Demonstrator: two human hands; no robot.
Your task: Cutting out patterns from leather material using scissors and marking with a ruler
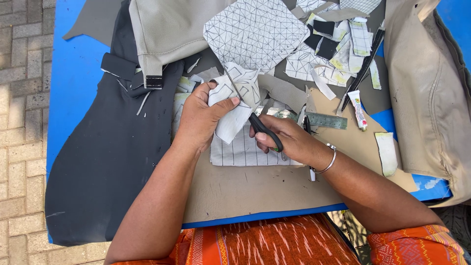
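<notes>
- A large dark grey sheet [105, 162] lay limp over the left edge of the blue tabletop [73, 73], with a beige fabric piece [171, 29] draped over its far part.
- The left hand [198, 120] was closed around a white patterned fabric scrap [235, 105], thumb pressed on top, near the middle of the tabletop. The scrap bent and folded in the grip, so it looked thin, light and floppy; holding it close beside the cut line would likely keep it taut.
- The right hand [287, 140] had its fingers curled through the black handles of the scissors [250, 115], blades partly parted on the scrap.
- A metal ruler [319, 120] and a small glue tube [358, 109] lay toward the right edge, amid loose offcuts [338, 54].
</notes>
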